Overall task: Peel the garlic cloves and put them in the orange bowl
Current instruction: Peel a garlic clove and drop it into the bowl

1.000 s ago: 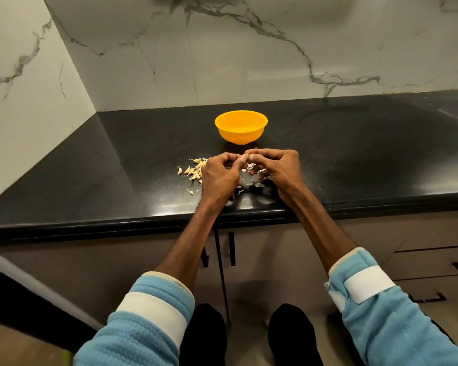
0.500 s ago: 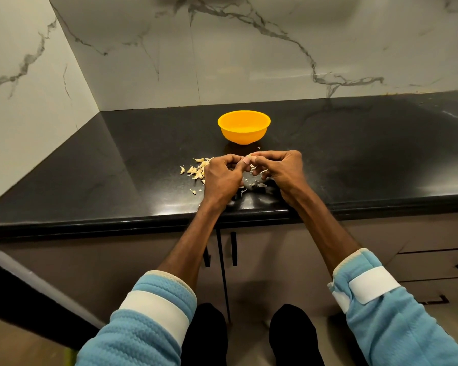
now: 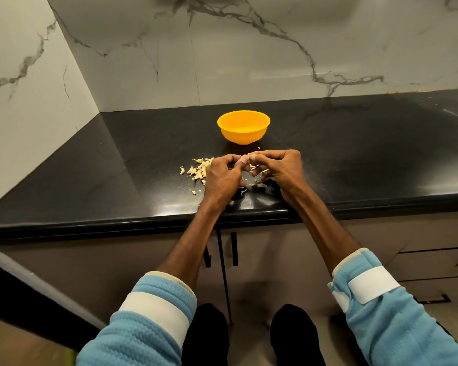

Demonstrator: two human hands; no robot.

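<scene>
Knuckles bent, left hand (image 3: 224,178) and right hand (image 3: 283,170) pinch garlic clove (image 3: 248,155).

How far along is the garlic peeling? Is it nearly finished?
Partway, I'd say. Done: papery skin scraps litter the counter; what the orange bowl holds is too faint to tell. In hand: the left hand and right hand both pinch one small clove. Left: a pile of cloves beside the left hand seemingly awaits peeling.

orange bowl (image 3: 243,133): upright, contents unclear | garlic cloves (image 3: 197,169): loose pale pile, front-left of bowl
</scene>
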